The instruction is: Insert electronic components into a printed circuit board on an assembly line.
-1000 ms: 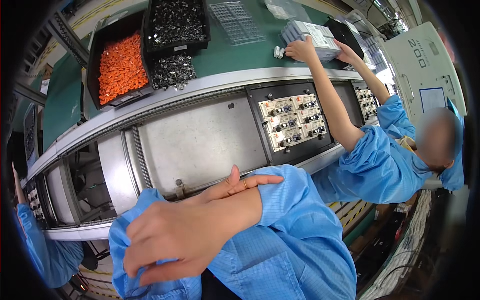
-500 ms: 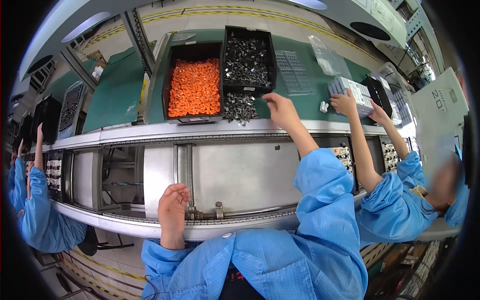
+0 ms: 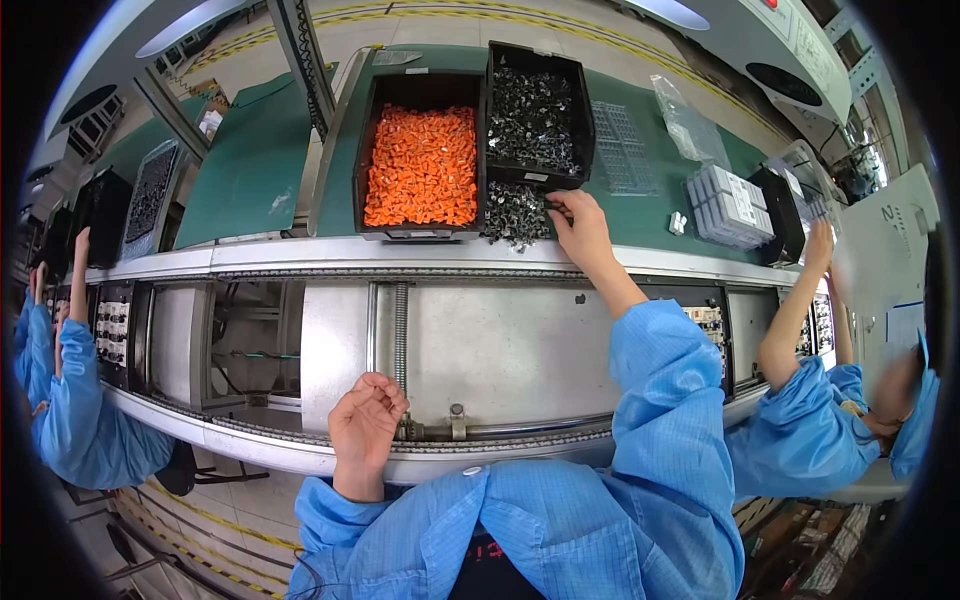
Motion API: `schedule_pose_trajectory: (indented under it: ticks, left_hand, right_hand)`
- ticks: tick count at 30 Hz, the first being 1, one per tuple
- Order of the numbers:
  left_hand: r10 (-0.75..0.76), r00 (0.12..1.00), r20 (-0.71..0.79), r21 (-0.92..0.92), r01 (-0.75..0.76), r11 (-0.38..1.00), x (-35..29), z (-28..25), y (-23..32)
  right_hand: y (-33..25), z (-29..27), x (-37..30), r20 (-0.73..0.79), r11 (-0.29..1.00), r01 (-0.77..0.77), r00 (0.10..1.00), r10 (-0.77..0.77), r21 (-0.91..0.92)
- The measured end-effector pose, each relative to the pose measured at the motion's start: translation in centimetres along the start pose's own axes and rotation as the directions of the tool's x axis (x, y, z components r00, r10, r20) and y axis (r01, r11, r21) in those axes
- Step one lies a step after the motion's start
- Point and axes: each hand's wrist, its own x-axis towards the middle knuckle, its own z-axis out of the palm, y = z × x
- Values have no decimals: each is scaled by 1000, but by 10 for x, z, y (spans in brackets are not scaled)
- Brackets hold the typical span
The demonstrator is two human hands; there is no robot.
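Observation:
My right hand (image 3: 584,232) is at the right edge of a loose pile of small black parts (image 3: 517,213), fingers bent together at the tips. Whatever may be between those fingertips is too small to make out. Behind the pile stands a black bin (image 3: 588,120) full of similar dark, shiny parts. To its left, another black bin (image 3: 372,150) holds many small orange parts (image 3: 420,165). My left hand (image 3: 366,425) hovers over the near rail of the conveyor, palm up and fingers curled inward; anything inside them is hidden.
A silver conveyor frame (image 3: 330,252) runs across, with a metal plate (image 3: 510,345) in its bed. Clear plastic trays (image 3: 625,150), a clear bag (image 3: 690,125) and a stack of grey-white boxes (image 3: 730,208) lie on the green bench. A co-worker's arm (image 3: 795,310) reaches in at right; others work at far left.
My right hand has come closer to the black pile, its fingertips now at the pile's edge. My left hand stays curled. The co-worker's hands have left the stacked boxes and moved right.

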Motion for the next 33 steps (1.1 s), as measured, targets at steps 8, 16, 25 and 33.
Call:
schedule_pose_trajectory:
  ticks: [8,16,25,33]
  left_hand:
    - [9,999,48,-34,-8,999,-3,-2,3]
    - [-104,993,52,-68,107,992,-65,35,-34]
    - [-5,994,114,-42,10,999,-95,21,-6]
    - [253,949,186,789,-298,538,-115,24,69]
  right_hand:
    - [0,5,0,-61,992,102,992,-107,-80]
    - [-11,-94,-39,24,988,-135,990,138,-80]
    - [-70,-123,-37,89,999,-24,996,21,28]
    - [-140,-200,-154,621,959,-40,754,214,-282]
